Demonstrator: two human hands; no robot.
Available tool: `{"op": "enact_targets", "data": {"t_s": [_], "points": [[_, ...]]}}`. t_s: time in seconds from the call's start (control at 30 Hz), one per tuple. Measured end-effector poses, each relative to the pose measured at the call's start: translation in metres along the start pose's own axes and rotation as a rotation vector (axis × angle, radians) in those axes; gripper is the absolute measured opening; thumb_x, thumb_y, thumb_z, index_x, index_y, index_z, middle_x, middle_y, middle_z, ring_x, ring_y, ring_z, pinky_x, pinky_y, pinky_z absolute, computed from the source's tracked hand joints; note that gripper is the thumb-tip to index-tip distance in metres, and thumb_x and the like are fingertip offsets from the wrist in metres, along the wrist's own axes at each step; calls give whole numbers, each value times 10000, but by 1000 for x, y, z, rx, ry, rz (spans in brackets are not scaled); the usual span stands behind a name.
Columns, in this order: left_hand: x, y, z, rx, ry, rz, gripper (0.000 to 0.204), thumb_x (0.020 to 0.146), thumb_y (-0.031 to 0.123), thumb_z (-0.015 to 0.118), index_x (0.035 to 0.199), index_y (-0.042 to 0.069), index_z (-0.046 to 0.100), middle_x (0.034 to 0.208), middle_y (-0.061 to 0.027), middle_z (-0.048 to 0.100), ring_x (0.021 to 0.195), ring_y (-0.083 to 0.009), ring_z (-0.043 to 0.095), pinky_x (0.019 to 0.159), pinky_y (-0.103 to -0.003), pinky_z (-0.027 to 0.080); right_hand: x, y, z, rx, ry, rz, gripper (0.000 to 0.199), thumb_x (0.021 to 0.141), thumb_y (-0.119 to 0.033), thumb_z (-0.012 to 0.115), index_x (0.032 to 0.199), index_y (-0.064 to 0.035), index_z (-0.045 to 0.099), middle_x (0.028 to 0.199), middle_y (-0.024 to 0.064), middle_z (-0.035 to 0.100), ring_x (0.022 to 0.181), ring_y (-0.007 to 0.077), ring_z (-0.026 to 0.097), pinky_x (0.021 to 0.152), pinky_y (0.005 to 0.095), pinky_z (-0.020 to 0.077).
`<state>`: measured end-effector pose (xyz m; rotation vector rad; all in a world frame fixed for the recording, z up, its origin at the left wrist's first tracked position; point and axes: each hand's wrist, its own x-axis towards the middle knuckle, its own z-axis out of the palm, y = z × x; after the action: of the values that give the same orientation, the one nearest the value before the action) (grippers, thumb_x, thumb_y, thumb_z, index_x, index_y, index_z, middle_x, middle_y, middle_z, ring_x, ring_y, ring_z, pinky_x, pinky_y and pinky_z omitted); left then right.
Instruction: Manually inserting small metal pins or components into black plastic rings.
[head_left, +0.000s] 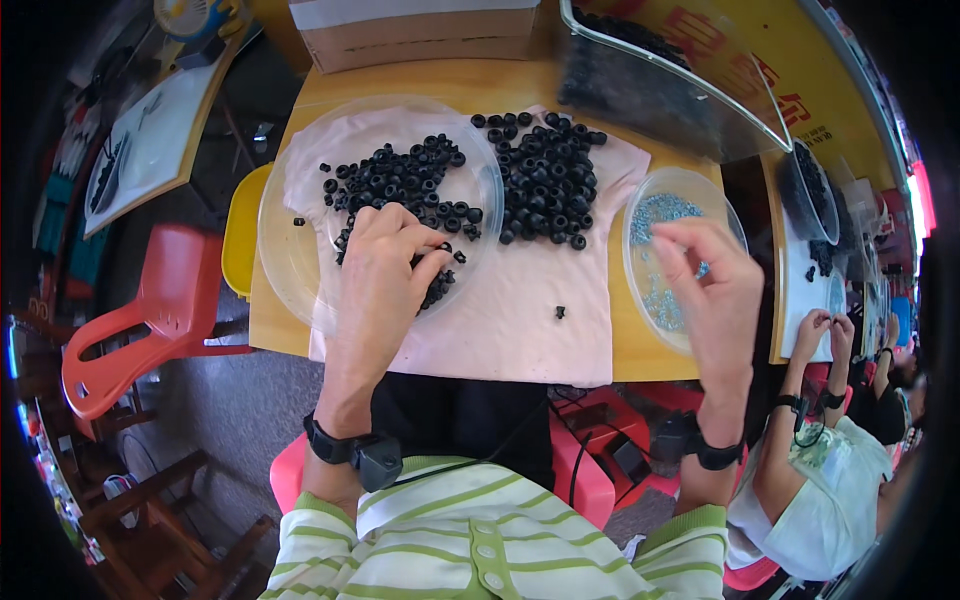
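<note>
My left hand [385, 270] rests in a clear round plastic dish [290, 250], its fingertips pinched on one of the small black rubber rings [400, 180] piled there. A second heap of black rings [545, 175] lies loose on the pale pink cloth [520, 320] beside the dish. My right hand [715, 290] hovers over a smaller clear dish [640, 200] of small shiny blue-grey metal pieces [660, 210], fingers drawn together; whether a piece sits between them cannot be seen. One stray black ring [560, 313] lies alone on the cloth.
The wooden table [275, 320] carries a cardboard box [420, 30] at the back and a clear bin of black rings [660, 80] at back right. A red chair [140, 320] stands left. Another person [830, 470] works at lower right at a neighbouring table.
</note>
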<state>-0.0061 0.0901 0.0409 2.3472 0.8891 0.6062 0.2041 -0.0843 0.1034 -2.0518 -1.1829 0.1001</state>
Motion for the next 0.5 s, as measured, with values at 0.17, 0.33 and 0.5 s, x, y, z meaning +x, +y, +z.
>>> {"op": "enact_targets", "data": {"t_s": [0.17, 0.33, 0.5], "points": [[-6, 6, -6, -94, 134, 102, 161, 715, 15, 731, 868, -1, 685, 904, -93, 623, 890, -239, 574, 784, -315, 453, -31, 9, 4, 29, -5, 61, 103, 834, -57, 681, 917, 3, 675, 794, 66, 617, 589, 116, 490, 549, 254, 401], [-27, 29, 2, -435, 169, 167, 231, 733, -74, 726, 921, 20, 630, 984, -99, 672, 905, -174, 637, 790, -267, 491, -57, 18, 2, 80, 5, 157, 95, 837, -64, 679, 911, -4, 683, 761, 73, 609, 588, 131, 502, 534, 276, 398], [-58, 39, 36, -763, -124, 13, 217, 839, -112, 622, 1035, -25, 590, 1087, -155, 630, 963, -172, 633, 842, -264, 497, -56, 35, -5, -46, 71, 133, 83, 817, -64, 674, 885, -17, 674, 761, 96, 618, 622, 209, 570, 567, 325, 438]]}}
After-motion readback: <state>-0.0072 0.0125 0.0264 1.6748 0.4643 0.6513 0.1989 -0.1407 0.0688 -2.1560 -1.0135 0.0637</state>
